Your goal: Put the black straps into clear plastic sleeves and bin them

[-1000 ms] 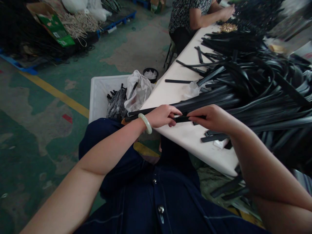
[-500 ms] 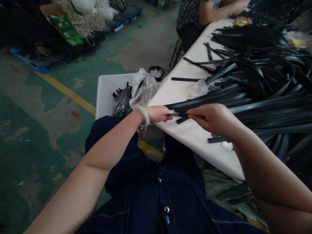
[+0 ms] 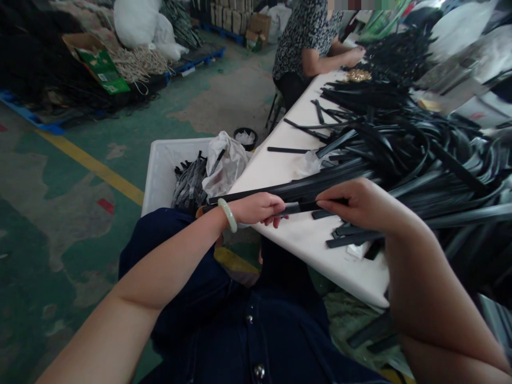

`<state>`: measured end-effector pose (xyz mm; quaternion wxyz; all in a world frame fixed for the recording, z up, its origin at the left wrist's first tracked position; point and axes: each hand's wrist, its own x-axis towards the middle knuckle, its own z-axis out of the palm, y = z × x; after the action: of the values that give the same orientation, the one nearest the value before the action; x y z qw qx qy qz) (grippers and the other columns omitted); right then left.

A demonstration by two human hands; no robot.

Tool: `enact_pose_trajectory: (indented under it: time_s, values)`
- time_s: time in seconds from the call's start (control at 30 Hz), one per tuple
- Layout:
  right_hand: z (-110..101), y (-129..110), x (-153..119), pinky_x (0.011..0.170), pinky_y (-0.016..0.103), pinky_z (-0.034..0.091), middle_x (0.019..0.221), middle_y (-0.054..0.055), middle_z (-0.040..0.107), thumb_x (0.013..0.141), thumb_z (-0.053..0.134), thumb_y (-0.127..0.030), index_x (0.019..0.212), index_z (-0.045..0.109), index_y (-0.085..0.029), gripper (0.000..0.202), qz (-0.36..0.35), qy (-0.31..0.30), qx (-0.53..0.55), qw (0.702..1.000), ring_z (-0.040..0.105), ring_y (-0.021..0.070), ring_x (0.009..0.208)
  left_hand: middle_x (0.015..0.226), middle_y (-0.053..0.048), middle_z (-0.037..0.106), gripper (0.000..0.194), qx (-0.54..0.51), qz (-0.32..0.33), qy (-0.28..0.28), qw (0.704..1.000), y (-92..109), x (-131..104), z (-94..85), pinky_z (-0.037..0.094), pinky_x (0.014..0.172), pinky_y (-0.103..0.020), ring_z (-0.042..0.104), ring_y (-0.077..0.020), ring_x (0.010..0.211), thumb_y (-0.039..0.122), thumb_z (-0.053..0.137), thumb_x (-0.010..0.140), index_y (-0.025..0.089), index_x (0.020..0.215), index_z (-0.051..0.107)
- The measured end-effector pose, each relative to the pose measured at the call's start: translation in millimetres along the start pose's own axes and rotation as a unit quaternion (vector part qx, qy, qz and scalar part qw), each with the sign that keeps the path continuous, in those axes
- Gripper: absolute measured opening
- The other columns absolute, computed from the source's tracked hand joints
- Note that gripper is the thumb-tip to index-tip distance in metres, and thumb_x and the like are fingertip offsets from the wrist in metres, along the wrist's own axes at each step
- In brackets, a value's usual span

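Between my two hands a black strip (image 3: 307,206) is stretched over the near edge of the white table (image 3: 276,160). My left hand (image 3: 260,208), with a pale bangle (image 3: 228,215) at the wrist, is closed on its left end, where a greyish piece shows. The fingertips of my right hand (image 3: 348,200) pinch the strip further right. Behind them lies a large heap of long black strips (image 3: 400,160), spread over the table. One long strip end reaches left past my left hand.
A white bin (image 3: 150,173) with grey-black bundles and a crumpled white bag (image 3: 226,160) stands left of the table. Beyond it is a small black bucket (image 3: 245,137). Another person (image 3: 308,42) sits at the table's far side. Blue pallets (image 3: 52,128) lie far left.
The view has tilted up, showing more of the far side. More of the strip and its greyish piece now shows between my hands, and a long strip end now extends left behind my left wrist.
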<state>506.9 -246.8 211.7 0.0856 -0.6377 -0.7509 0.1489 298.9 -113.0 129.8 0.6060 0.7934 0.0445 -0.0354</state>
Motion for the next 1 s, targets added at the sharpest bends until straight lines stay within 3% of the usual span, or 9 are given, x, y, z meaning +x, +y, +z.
enact_pose_trajectory:
  time_s: [0.1, 0.3, 0.43, 0.57, 0.83, 1.0]
  values:
    - [5.1, -5.0, 8.5, 0.058, 0.024, 0.036, 0.067, 0.000, 0.067, 0.086, 0.051, -0.026, 0.075, 0.069, -0.019, 0.023, -0.007, -0.043, 0.012, 0.999, 0.057, 0.0137, 0.061, 0.068, -0.005, 0.064, 0.034, -0.072, -0.022, -0.010, 0.997, -3.7, 3.9, 7.5, 0.044, 0.051, -0.020, 0.054, -0.0083, 0.051, 0.033, 0.039, 0.095, 0.008, 0.087, 0.060]
    - [25.5, -17.6, 17.7, 0.058, 0.025, 0.033, 0.070, 0.003, 0.068, 0.087, 0.049, -0.024, 0.076, 0.068, -0.018, 0.024, -0.018, -0.067, -0.027, 0.997, 0.056, 0.0143, 0.062, 0.066, -0.008, 0.069, 0.033, -0.157, -0.067, 0.019, 0.985, -13.9, 9.2, 17.4, 0.052, 0.057, -0.022, 0.065, -0.0120, 0.057, 0.035, 0.050, 0.091, 0.009, 0.075, 0.061]
    - [25.6, -11.7, 16.6, 0.058, 0.025, 0.032, 0.069, 0.003, 0.067, 0.088, 0.049, -0.027, 0.077, 0.069, -0.017, 0.025, -0.016, -0.093, -0.008, 0.995, 0.056, 0.0142, 0.061, 0.073, -0.011, 0.073, 0.029, -0.156, -0.047, 0.030, 0.986, -19.0, 13.6, 20.1, 0.052, 0.065, -0.022, 0.068, -0.0138, 0.066, 0.025, 0.050, 0.089, 0.006, 0.077, 0.068]
    - [17.1, -3.6, 17.5, 0.058, 0.025, 0.033, 0.069, 0.004, 0.067, 0.088, 0.049, -0.026, 0.076, 0.070, -0.017, 0.026, -0.030, -0.122, 0.017, 0.992, 0.056, 0.0144, 0.062, 0.074, -0.011, 0.074, 0.028, -0.128, -0.057, 0.031, 0.990, -18.4, 17.0, 21.5, 0.049, 0.060, -0.021, 0.067, -0.0142, 0.065, 0.024, 0.052, 0.086, 0.006, 0.076, 0.072]
    - [32.4, -20.7, 29.9, 0.056, 0.026, 0.031, 0.066, 0.003, 0.064, 0.089, 0.047, -0.025, 0.070, 0.066, -0.016, 0.029, -0.053, -0.110, 0.017, 0.992, 0.052, 0.0136, 0.058, 0.072, -0.011, 0.073, 0.029, -0.100, 0.000, 0.081, 0.992, -10.2, 17.4, 20.8, 0.045, 0.060, -0.020, 0.064, -0.0129, 0.063, 0.025, 0.053, 0.085, 0.007, 0.072, 0.072]
    - [26.9, -11.3, 11.1, 0.065, 0.026, 0.037, 0.085, 0.005, 0.068, 0.090, 0.049, -0.030, 0.094, 0.066, -0.019, 0.021, -0.009, -0.047, 0.017, 0.999, 0.060, 0.0179, 0.075, 0.074, -0.010, 0.073, 0.032, -0.079, -0.014, 0.060, 0.995, -11.7, 10.1, 14.4, 0.045, 0.062, -0.020, 0.064, -0.0123, 0.065, 0.027, 0.050, 0.088, 0.008, 0.076, 0.073]
